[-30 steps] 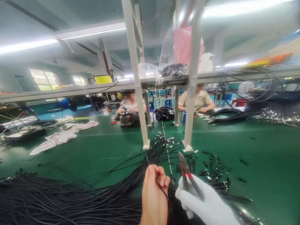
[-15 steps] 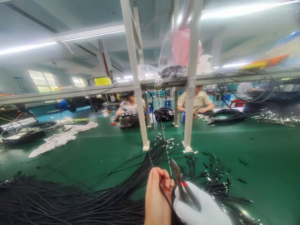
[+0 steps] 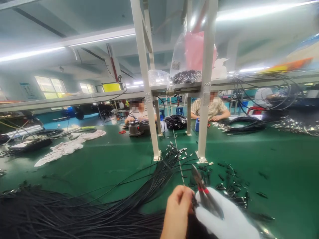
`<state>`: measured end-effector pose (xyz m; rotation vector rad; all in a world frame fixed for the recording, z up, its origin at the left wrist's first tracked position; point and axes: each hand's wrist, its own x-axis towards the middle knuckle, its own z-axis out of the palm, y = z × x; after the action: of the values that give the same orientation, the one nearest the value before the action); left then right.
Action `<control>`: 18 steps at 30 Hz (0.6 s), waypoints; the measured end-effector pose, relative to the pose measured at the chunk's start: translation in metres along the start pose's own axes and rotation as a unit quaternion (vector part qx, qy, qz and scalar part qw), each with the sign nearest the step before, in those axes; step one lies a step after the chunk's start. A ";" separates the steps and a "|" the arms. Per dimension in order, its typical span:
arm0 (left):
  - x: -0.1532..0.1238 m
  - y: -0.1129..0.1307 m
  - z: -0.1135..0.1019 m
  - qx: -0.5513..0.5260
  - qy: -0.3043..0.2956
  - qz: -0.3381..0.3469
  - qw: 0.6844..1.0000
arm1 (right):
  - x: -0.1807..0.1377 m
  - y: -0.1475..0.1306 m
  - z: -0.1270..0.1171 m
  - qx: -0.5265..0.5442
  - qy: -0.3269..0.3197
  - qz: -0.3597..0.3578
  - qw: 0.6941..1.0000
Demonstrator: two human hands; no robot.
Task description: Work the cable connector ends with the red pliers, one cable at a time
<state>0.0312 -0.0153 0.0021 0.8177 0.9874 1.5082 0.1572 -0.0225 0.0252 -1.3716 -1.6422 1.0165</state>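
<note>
My bare left hand (image 3: 176, 207) is closed at the bottom middle, its fingers curled around a black cable (image 3: 193, 201); only a short dark piece of it shows at the fingertips. Beside it, my right hand (image 3: 228, 214) wears a white glove and grips diagonal cutting pliers (image 3: 198, 177) with dark handles and red bands. The jaws point up and away, and the glove nearly touches the left fingertips. A thick bundle of black cables (image 3: 139, 191) with metal-tipped ends runs from the lower left to the bench middle. Cut-off black connector pieces (image 3: 231, 189) lie scattered to the right.
White shelf posts (image 3: 202, 132) rise from the green bench (image 3: 112, 152). A white cloth (image 3: 67, 147) lies left. Across the bench are a dark grey machine (image 3: 134, 128), coiled black cables (image 3: 175, 121) and two seated people. More cables hang from the shelf at right.
My left hand has moved right and turned, bringing its fingers close to the right glove. The right hand with the pliers has shifted slightly right. The view has shifted slightly too.
</note>
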 end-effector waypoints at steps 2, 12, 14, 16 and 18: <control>0.001 -0.008 0.000 0.039 -0.036 -0.006 0.999 | 0.005 0.004 -0.004 -0.024 0.027 0.004 0.999; 0.000 0.028 -0.004 -0.095 0.059 -0.016 0.994 | 0.019 0.025 -0.011 -0.165 0.122 -0.099 0.974; 0.000 0.036 -0.007 -0.108 0.072 -0.002 0.992 | 0.028 0.037 -0.016 -0.241 0.127 -0.159 0.949; 0.002 0.038 -0.010 -0.099 0.082 0.018 0.992 | 0.036 0.050 -0.019 -0.311 0.122 -0.213 0.918; 0.003 0.037 -0.012 -0.091 0.093 0.037 0.991 | 0.042 0.062 -0.019 -0.366 0.144 -0.267 0.880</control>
<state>0.0048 -0.0157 0.0312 0.5983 0.9466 1.7348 0.1922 0.0274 -0.0213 -1.2950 -2.0860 -0.1658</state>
